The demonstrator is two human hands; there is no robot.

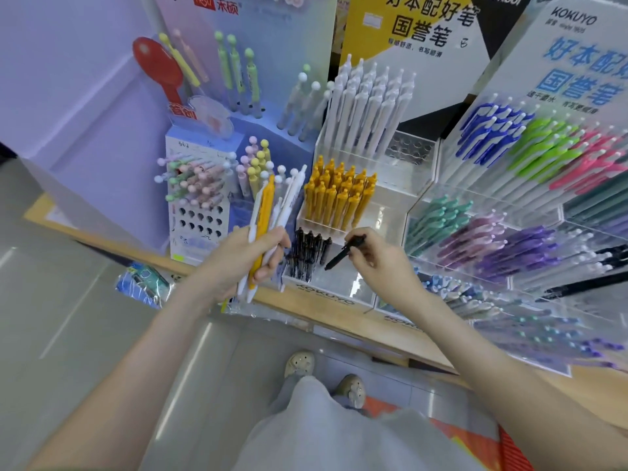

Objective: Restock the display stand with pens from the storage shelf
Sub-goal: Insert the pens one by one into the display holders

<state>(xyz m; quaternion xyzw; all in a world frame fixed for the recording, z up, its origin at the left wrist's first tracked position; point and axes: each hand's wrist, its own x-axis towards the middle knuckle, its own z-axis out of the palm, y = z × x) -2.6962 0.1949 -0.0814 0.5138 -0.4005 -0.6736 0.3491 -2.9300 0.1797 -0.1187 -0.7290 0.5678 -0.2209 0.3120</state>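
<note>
Your left hand point(238, 263) gripped a bundle of white and yellow pens point(263, 212), upright, just left of the clear display stand point(326, 294). Your right hand point(384, 266) pinched a single black pen point(343, 253), tilted, above the stand's front tier, beside the black pens point(306, 253) standing there. The stand sat on the wooden tabletop point(299, 305).

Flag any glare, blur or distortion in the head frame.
Head view: heavy wide-angle bending of the wooden shelf edge; white glare on the acrylic stand; right-side pen racks smear toward the frame edge; centre clearer, black pen in the right hand and pen bundle in the left hand readable.
</note>
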